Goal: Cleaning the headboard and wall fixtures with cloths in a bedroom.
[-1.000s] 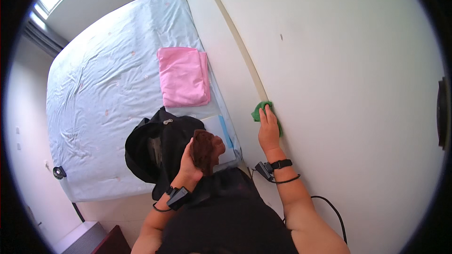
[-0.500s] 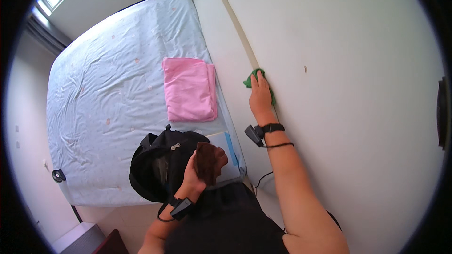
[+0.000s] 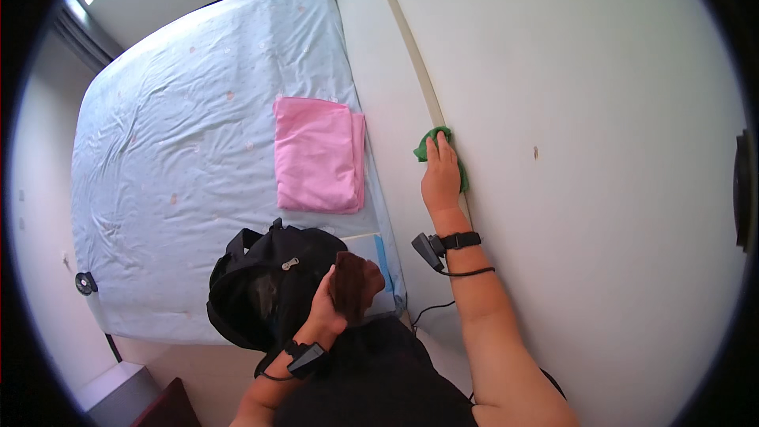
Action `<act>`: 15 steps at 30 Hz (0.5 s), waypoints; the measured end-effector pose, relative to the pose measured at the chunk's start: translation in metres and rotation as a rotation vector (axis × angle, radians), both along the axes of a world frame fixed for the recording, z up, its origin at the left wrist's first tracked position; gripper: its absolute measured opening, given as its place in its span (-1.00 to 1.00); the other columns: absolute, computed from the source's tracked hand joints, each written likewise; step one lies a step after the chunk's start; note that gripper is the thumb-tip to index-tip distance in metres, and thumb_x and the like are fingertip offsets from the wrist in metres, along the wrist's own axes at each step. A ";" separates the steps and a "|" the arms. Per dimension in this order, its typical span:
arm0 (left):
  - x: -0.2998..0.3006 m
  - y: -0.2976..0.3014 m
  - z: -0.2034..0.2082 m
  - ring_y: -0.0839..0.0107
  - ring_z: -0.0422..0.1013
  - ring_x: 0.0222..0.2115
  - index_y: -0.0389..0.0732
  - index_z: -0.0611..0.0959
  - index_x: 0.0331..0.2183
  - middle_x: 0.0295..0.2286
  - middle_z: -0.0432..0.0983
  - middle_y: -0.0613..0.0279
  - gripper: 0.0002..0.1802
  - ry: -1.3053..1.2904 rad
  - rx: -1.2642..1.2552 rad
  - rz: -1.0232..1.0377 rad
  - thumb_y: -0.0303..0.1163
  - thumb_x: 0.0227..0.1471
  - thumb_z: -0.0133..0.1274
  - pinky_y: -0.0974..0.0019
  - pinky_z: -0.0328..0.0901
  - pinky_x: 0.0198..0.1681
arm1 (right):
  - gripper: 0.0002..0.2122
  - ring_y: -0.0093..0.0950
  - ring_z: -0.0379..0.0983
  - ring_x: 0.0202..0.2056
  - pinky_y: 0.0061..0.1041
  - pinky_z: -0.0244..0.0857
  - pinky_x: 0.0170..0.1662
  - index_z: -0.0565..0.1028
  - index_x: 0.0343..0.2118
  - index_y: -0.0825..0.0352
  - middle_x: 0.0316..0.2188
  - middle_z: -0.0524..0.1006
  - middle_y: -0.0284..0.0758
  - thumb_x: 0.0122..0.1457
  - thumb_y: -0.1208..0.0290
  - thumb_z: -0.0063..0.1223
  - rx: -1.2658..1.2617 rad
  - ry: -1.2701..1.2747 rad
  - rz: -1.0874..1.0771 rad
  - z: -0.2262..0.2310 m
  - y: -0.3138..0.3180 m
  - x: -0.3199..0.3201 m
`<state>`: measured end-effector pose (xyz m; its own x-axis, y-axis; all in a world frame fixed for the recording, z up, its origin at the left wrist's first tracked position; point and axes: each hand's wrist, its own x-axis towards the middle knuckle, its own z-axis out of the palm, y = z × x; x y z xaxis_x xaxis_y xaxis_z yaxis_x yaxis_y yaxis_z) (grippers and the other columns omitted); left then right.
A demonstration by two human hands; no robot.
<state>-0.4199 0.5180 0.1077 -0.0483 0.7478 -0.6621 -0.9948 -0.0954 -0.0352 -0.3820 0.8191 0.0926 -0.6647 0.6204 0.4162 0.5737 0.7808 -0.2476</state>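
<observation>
My right hand [image 3: 441, 178] lies over a green cloth [image 3: 427, 145], fingers stretched across it. It presses the cloth against the narrow beige ledge [image 3: 411, 47] that runs along the white panel and wall. Part of the cloth is hidden under the palm. Held at my body is a crumpled dark brown cloth [image 3: 354, 289], gripped in my left hand [image 3: 324, 312]; the fingers behind it are mostly hidden. Just left of that hand a black backpack [image 3: 304, 257] rests on the bed, its top gaping.
The bed [image 3: 182, 150] has a light blue sheet and carries folded pink fabric [image 3: 316, 154]. A flat white-and-blue item [image 3: 381, 253] lies beside the backpack. A small black round device [image 3: 85, 283] sits at the bed's left edge. A black cable [image 3: 431, 308] hangs by the panel.
The view has shifted slightly. Against the small mark on the wall, my right hand and the green cloth are a little farther forward along the ledge. My left hand keeps the brown cloth.
</observation>
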 end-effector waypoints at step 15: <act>-0.008 0.010 -0.013 0.23 0.30 -0.08 -0.15 0.44 -0.08 -0.10 0.38 0.21 -0.55 -0.079 -0.086 0.033 -0.08 0.11 -0.25 0.19 0.18 0.00 | -0.68 -0.14 0.22 -0.02 -0.33 0.18 0.01 0.34 -0.12 0.43 0.02 0.24 -0.05 -0.01 0.62 -0.17 0.091 0.029 0.005 -0.014 0.115 -0.148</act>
